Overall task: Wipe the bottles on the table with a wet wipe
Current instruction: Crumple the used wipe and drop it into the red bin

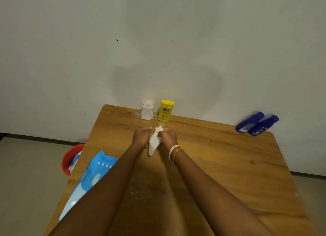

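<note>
Head view, nearest first: a blue wipe pack (pixel 91 179) lies along the left edge of the wooden table (pixel 229 165), partly under the left forearm, with a red bin (pixel 69 158) on the floor just beyond that edge. Both arms reach forward to mid-table, where the left hand (pixel 142 136) and right hand (pixel 167 137) are curled close together around a crumpled white wet wipe (pixel 154 142), each pinching part of it; the wipe hangs between them just above the tabletop.

Straight beyond the hands, near the wall, stand two upright bottles close beside each other: a white bottle (pixel 147 109) in line with the left hand, and a yellow bottle (pixel 165 110) in line with the right hand. Both are near, a short reach ahead. Far off at the back right corner, two blue bottles (pixel 257 123) stand touching, appearing tilted, well apart from the hands.

Judging by position, the white or yellow bottle is the easier next pick, either hand being about equally near.
</note>
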Action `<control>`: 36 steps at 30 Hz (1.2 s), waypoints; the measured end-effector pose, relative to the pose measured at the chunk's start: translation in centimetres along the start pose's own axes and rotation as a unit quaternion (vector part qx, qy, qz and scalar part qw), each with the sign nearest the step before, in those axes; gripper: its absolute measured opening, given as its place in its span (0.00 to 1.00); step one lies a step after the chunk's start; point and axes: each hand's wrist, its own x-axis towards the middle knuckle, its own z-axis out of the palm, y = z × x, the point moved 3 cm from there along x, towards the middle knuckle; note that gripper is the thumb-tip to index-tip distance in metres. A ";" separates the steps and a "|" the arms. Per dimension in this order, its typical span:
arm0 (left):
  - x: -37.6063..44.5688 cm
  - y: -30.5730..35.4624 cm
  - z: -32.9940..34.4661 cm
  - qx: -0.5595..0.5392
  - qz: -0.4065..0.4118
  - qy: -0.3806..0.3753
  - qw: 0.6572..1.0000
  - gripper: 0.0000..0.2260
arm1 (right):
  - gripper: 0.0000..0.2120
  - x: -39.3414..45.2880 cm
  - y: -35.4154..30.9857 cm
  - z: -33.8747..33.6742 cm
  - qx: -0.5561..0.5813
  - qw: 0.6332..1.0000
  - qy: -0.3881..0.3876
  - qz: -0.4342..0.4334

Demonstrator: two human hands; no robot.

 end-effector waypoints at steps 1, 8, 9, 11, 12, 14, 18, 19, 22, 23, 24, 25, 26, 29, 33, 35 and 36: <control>-1.6 0.1 0.5 0.001 -0.005 -0.012 1.000 0.15 | 0.11 -1.2 0.1 -1.0 0.012 1.000 -0.005 0.000; -13.1 -1.2 3.9 0.023 -0.042 -0.155 0.987 0.13 | 0.15 -8.9 2.3 -7.3 0.054 0.998 -0.006 -0.041; -14.3 -1.5 4.2 0.033 -0.020 -0.145 0.989 0.13 | 0.14 -10.0 2.8 -8.1 0.054 0.997 -0.003 -0.047; -16.6 -2.0 4.5 0.043 0.024 -0.112 0.992 0.12 | 0.14 -12.3 3.5 -9.9 0.048 0.997 0.004 -0.059; -17.7 -2.2 4.7 0.040 0.039 -0.101 0.993 0.12 | 0.14 -13.4 3.8 -10.7 0.048 0.997 0.006 -0.063; -19.9 -2.7 5.0 0.029 0.058 -0.098 0.993 0.12 | 0.13 -15.5 4.3 -12.1 0.054 0.996 0.008 -0.067; -24.1 -3.2 4.8 0.029 0.077 -0.074 0.994 0.12 | 0.05 -18.7 4.9 -13.6 0.035 0.996 0.003 -0.084; -24.9 -3.2 4.6 0.028 0.079 -0.066 0.994 0.12 | 0.04 -19.4 4.9 -13.8 0.035 0.996 0.000 -0.086; -26.7 -2.9 3.8 0.011 0.078 -0.041 0.996 0.12 | 0.05 -21.1 4.3 -13.9 0.052 0.994 -0.013 -0.091; -27.1 -2.7 3.4 0.004 0.078 -0.034 0.996 0.11 | 0.04 -21.6 4.2 -13.8 0.054 0.994 -0.016 -0.092; -27.5 -2.6 3.0 -0.001 0.077 -0.027 0.997 0.11 | 0.03 -22.1 4.0 -13.6 0.053 0.994 -0.016 -0.092; -27.8 -2.5 2.5 -0.003 0.078 -0.023 0.997 0.12 | 0.02 -22.5 4.0 -13.4 0.048 0.994 -0.012 -0.093; -27.9 -2.4 1.9 -0.002 0.079 -0.018 0.997 0.12 | 0.02 -22.8 4.0 -13.0 0.040 0.994 -0.005 -0.097; -28.2 -2.5 -0.4 0.000 0.087 0.002 0.996 0.14 | 0.05 -23.7 4.2 -10.9 0.031 0.993 -0.005 -0.110; -27.9 -3.1 -5.1 -0.008 0.086 0.030 0.996 0.14 | 0.06 -24.9 4.9 -6.3 0.052 0.994 -0.025 -0.096; -27.6 -3.5 -8.2 -0.009 0.084 0.037 0.996 0.13 | 0.05 -25.6 5.2 -3.4 0.067 0.993 -0.043 -0.085; -27.4 -3.8 -9.9 -0.014 0.083 0.037 0.996 0.11 | 0.05 -26.0 5.2 -1.9 0.071 0.993 -0.048 -0.081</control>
